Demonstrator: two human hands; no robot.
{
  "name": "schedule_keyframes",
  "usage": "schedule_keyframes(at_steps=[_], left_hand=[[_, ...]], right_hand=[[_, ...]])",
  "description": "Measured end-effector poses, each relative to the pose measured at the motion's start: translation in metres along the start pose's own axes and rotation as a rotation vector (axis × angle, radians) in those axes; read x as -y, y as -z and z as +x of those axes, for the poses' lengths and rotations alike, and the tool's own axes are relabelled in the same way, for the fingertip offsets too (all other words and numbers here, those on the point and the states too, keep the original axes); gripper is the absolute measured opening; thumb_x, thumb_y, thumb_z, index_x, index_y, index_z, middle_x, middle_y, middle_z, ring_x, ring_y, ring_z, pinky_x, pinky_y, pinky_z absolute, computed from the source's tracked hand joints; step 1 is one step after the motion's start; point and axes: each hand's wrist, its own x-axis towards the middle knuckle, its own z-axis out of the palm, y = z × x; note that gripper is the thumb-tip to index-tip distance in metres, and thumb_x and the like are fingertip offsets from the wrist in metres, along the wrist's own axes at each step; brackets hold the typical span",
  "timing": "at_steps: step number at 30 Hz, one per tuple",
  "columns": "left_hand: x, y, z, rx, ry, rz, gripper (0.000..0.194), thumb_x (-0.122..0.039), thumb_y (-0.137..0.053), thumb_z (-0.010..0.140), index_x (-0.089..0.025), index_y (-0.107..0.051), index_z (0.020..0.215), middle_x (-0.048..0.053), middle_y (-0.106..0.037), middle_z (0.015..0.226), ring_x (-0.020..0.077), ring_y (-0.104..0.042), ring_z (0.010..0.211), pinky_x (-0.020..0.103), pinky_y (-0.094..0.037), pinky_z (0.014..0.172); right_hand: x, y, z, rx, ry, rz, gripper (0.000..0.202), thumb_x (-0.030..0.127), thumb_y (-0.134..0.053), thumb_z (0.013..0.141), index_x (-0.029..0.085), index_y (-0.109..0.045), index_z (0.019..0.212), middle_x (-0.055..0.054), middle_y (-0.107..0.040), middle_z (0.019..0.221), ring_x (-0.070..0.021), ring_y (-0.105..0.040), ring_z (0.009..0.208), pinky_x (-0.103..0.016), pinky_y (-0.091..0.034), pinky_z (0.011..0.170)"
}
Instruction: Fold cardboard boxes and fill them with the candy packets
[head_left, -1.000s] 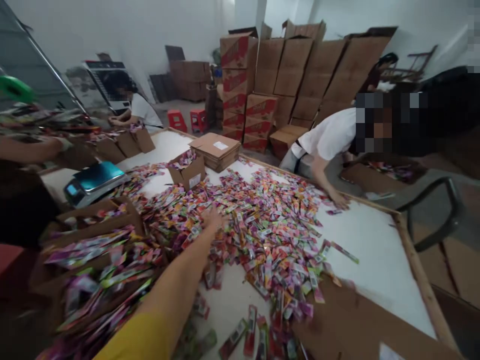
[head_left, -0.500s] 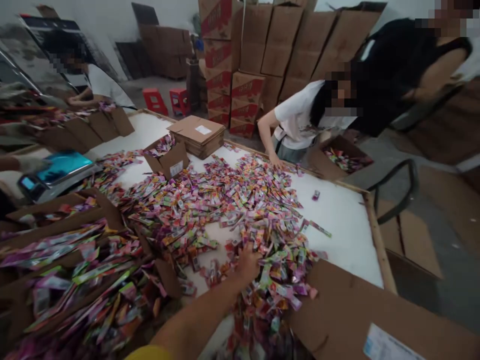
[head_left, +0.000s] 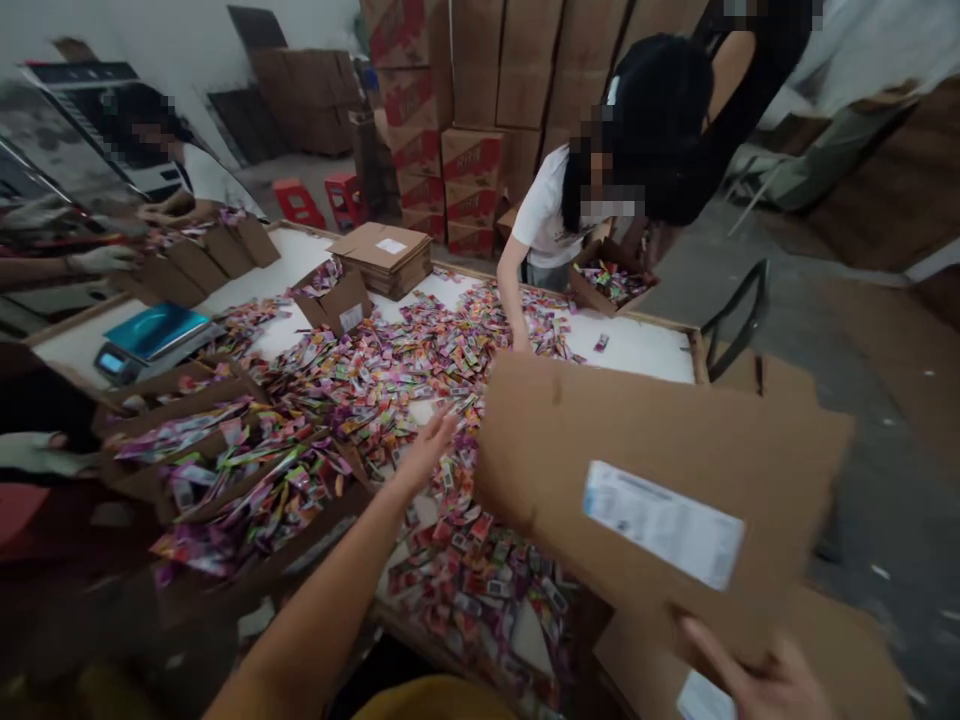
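Observation:
My left hand (head_left: 433, 440) hovers over or lightly touches the heap of small colourful packets (head_left: 420, 350), fingers stretched out and nothing visible in them. A flat-looking brown cardboard box (head_left: 547, 440) with a white label (head_left: 664, 522) covers the right part of the heap. At the lower right, my right hand (head_left: 757, 675) grips its near edge, partly cut off by the frame. Beneath lies another cardboard piece (head_left: 832, 650) with its own label. To the left of my left arm stand open cartons (head_left: 225, 520) filled with long packets.
A scale (head_left: 154, 335) stands on the left of the white table (head_left: 637, 345). Folded cardboard (head_left: 375, 245) is stacked at the far edge beside a small filled box (head_left: 337, 305). Across the table, a person in white (head_left: 544, 200) reaches into the heap beside a filled box (head_left: 611, 280).
My left hand has drawn back from the packets and opened out. The cardboard box has risen and swung further over the heap, and my right hand has come into view.

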Motion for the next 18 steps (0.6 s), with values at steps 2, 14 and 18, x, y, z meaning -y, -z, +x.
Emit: schedule_keyframes(at_steps=[2,14,18], left_hand=[[-0.025,-0.004,0.000,-0.144,-0.032,-0.142,0.065,-0.071,-0.054,0.079,-0.023,-0.060,0.121,0.010,-0.063,0.125,0.0247,-0.059,0.113,0.034,-0.048,0.089],[0.043,0.048,-0.081,-0.164,-0.024,0.156,0.091,-0.058,-0.071,0.070,-0.019,-0.031,0.142,0.017,-0.037,0.149,0.0295,-0.033,0.142,0.044,-0.026,0.117],[0.038,0.076,-0.116,0.069,-0.098,0.201,0.099,-0.052,-0.070,0.074,-0.023,-0.016,0.152,0.015,-0.018,0.161,0.0284,-0.011,0.151,0.046,-0.011,0.123]], right_hand=[[0.002,-0.035,-0.017,0.206,-0.043,0.043,0.052,0.057,-0.082,0.047,0.019,-0.069,0.081,-0.009,-0.075,0.079,-0.0331,-0.069,0.080,-0.040,-0.058,0.072],[0.026,-0.118,-0.093,0.227,-0.006,0.332,0.051,0.064,-0.069,0.066,0.018,-0.077,0.087,-0.010,-0.075,0.093,-0.0300,-0.067,0.093,-0.041,-0.051,0.090],[0.024,-0.119,-0.097,0.170,-0.031,0.276,0.052,0.065,-0.063,0.071,0.017,-0.078,0.082,-0.009,-0.075,0.092,-0.0310,-0.066,0.094,-0.041,-0.050,0.089]])
